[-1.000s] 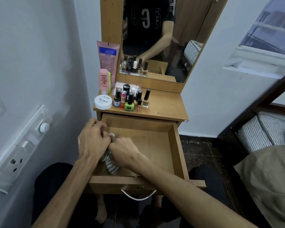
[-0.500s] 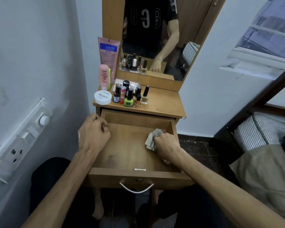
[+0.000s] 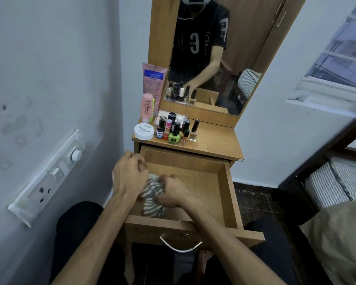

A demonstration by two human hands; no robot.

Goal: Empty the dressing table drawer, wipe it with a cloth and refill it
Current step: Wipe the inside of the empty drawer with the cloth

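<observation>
The right hand (image 3: 174, 193) is gripping the striped cloth (image 3: 152, 199) inside the open drawer (image 3: 227, 194), while at nine o'clock the left hand (image 3: 128, 174) is curling over the drawer's left wall.

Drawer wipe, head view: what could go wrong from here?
1. The wooden drawer is pulled far out while the right hand presses the striped grey-and-white cloth near its front left; hard pressure may tip or strain it.
2. The small nail polish bottles stand packed near the wooden tabletop's front edge above the drawer; jolts could topple them in.
3. The left hand grips the drawer's left wall, close to the wiping strokes.
</observation>
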